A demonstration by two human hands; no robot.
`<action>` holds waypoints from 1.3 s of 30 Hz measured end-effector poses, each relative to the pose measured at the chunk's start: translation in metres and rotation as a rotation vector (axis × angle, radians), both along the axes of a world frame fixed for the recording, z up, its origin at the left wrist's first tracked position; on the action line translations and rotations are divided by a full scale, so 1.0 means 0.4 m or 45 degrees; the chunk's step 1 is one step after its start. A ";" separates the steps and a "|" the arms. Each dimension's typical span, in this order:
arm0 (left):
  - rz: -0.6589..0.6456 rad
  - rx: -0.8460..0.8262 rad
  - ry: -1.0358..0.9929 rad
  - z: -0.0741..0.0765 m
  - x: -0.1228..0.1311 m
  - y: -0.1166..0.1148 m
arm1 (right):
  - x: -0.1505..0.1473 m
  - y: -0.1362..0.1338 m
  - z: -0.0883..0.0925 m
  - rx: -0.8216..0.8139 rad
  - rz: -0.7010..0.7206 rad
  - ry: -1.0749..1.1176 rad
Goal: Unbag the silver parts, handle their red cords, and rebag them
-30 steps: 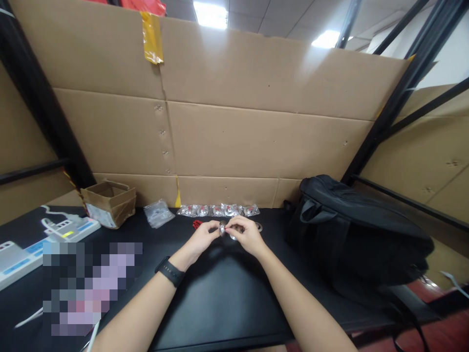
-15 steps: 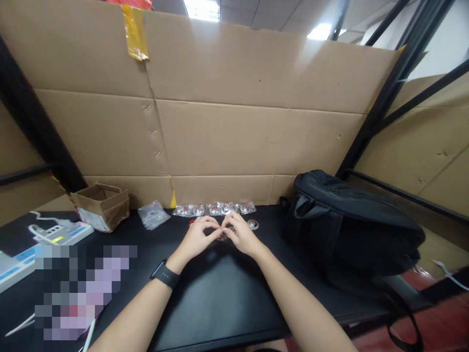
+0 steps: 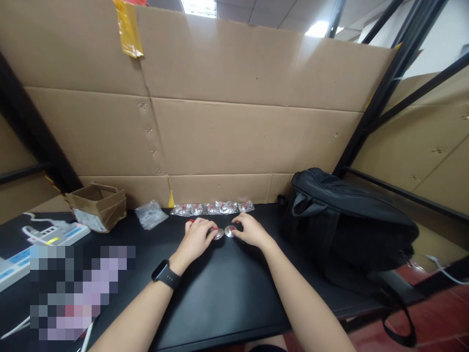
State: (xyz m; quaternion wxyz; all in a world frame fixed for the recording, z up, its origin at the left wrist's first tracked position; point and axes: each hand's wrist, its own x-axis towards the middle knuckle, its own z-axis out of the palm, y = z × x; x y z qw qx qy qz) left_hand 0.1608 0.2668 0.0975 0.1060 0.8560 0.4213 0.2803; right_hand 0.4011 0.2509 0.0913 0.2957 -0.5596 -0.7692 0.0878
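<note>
My left hand, with a black watch on the wrist, pinches a small round metal disc near its red middle. Just to the right, a second silver disc with a red middle is gripped at its right side by the thumb and fingers of my right hand. The discs are side by side with a narrow gap between them. Behind my left hand a small red thing peeks out, mostly hidden. Beyond both hands lies a row of several similar discs in clear bags.
Clear plastic bags lie left of the row, beside an open cardboard box. A power strip and cables occupy the left. A black backpack stands at the right. Cardboard panels wall off the back of the black table.
My hands, earlier meeting at the fingertips, have moved apart. The disc that lay beyond my right hand is no longer there; one is now in that hand, beside the left hand's disc.
</note>
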 end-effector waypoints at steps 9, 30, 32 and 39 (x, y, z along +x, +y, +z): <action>0.028 0.112 0.011 -0.014 -0.004 0.010 | -0.028 0.014 -0.022 0.049 -0.034 -0.029; 0.272 -0.134 -0.450 0.010 -0.013 0.025 | -0.067 0.000 0.021 0.229 0.046 0.494; 0.215 -0.232 -0.556 -0.002 -0.012 0.035 | -0.083 -0.006 0.025 0.226 0.059 0.584; -0.081 -0.454 -0.920 -0.037 0.025 0.042 | -0.149 -0.016 0.006 0.083 0.169 0.948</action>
